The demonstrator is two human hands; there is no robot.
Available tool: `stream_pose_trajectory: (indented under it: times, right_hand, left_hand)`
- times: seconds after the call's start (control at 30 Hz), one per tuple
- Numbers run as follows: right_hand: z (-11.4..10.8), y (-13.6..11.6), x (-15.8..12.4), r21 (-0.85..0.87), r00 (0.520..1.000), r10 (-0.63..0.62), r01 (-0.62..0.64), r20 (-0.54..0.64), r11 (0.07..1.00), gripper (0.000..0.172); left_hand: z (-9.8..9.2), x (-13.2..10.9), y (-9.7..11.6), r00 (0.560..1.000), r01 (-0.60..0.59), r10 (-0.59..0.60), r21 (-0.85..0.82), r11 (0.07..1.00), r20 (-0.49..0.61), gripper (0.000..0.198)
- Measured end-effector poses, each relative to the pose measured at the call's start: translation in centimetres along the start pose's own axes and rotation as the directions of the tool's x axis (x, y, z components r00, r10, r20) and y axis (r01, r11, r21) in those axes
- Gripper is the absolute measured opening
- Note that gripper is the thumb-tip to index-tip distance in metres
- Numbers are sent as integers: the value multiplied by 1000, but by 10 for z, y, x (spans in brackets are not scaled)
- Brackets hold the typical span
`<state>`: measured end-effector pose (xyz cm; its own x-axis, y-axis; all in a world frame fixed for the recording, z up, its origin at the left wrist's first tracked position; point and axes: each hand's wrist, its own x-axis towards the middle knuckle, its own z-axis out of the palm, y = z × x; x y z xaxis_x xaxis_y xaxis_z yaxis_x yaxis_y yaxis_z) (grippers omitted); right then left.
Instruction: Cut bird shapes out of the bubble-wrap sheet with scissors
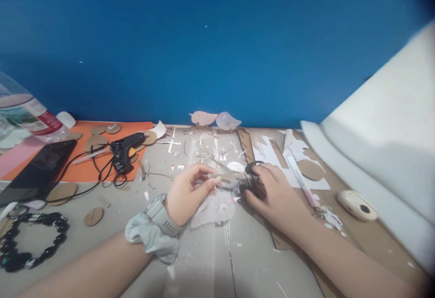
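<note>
Pinched between the thumb and fingertips of my left hand (190,194) was a narrow brown cardboard strip (224,179), its far end jutting out to the right of my grip. My right hand (277,194) was curled around a pair of black-handled scissors (252,167), thumb at the lower loop and fingers at the upper one. The strip lay over the middle of the cluttered grey tabletop (204,271), just above a translucent, bird-like plastic piece (217,212), and its long axis ran nearly level from left to right, dipping slightly toward the right. My scissors pointed leftward, toward the strip's free end, roughly along the same line.

My left fingertips covered the strip's near end, so I could not tell its full length. The scissor blades blurred into the pale scraps behind them; whether they touched the strip, or how wide they were parted, I could not make out. My right fingers hid much of the handles, and my left hand overlapped part of the plastic piece.

Beyond my hands, a pink bird cutout (203,118) and a pale blue bird cutout (228,121) stood beak to beak before the blue wall (217,44). At the left, the frame's edge cut off a clear plastic bottle with a printed label (30,114) and a flat black phone-like slab (30,171).
</note>
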<state>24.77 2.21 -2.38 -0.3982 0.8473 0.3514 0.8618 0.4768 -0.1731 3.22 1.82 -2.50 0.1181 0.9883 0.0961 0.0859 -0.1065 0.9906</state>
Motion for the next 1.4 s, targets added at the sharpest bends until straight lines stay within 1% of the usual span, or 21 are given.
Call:
stream_pose_trajectory:
  times: [0.3,0.43,0.63,0.9,1.07,1.13,1.27,1.33,1.4]
  right_hand:
    - [0,-1,-1,-3,1000,3,-3,-6,1000,32]
    - [0,-2,0,3,1000,2,-2,5,1000,32]
    - [-1,-3,0,1,1000,7,-7,13,1000,31]
    - [0,-4,0,19,1000,4,-4,3,1000,31]
    - [-1,-6,0,34,1000,21,-21,9,999,29]
    - [-2,-7,1,46,999,51,-51,5,998,29]
    - [-4,-5,1,26,993,112,-111,-28,993,31]
    - [-4,-5,1,14,992,117,-116,-41,993,32]
    - [-4,-5,1,9,992,116,-116,-45,993,32]
  left_hand:
    - [0,-2,-1,1000,-8,9,42,999,-17,14]
    - [0,-4,-1,998,-45,51,104,994,-47,16]
    - [0,-4,0,996,-73,81,144,987,-49,14]
    - [1,-5,-3,993,-91,101,144,985,-66,14]
    - [0,-6,-1,995,-65,76,143,988,-71,17]
    - [0,-5,1,996,-48,57,119,992,-72,23]
    - [0,-5,3,999,14,-14,-2,1000,-50,42]
    - [1,-5,4,999,34,-36,-40,999,-37,43]
    - [1,-5,3,999,31,-32,-40,999,-36,33]
